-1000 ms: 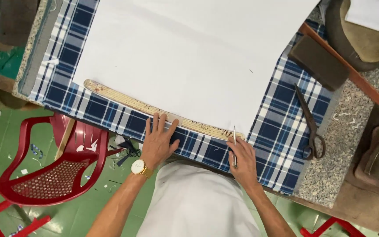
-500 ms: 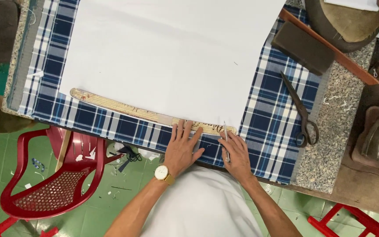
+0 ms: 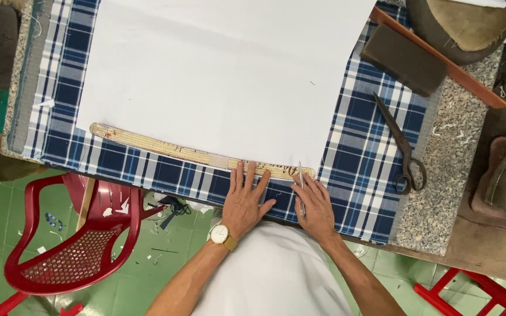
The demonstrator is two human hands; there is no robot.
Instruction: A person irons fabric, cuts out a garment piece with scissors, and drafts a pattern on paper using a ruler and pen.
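Two hands: left hand [image 3: 246,200] lies flat, fingers spread, on wooden ruler [image 3: 194,153]; right hand [image 3: 314,206] pinches thin marker [image 3: 301,187].

We press our left hand [image 3: 246,200] flat on the wooden ruler [image 3: 200,154] along the white fabric [image 3: 218,76]. Our right hand [image 3: 314,208] holds a thin marking tool [image 3: 300,186] on the plaid cloth [image 3: 370,158]; scissors [image 3: 402,146] lie nearby.

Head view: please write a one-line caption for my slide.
Left hand flat on a wooden ruler along white fabric; right hand holds a thin marking tool.
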